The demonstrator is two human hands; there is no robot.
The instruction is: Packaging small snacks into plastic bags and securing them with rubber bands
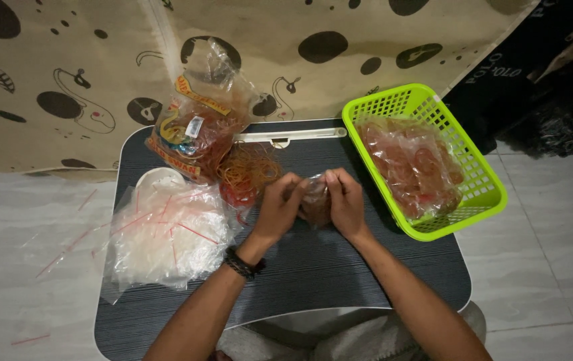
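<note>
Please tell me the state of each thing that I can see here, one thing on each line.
Left hand: closed on the small packet, gripping its left side.
Right hand: closed on the same packet, gripping its right side.
Small packet: held between both hands above the lap table.
Big bag of rubber bands: open, bands spilled out beside it.
Loose rubber bands: heaped on the table.
Green basket: upright, part-filled with packets.
Pile of clear bags: flat, empty.
</note>
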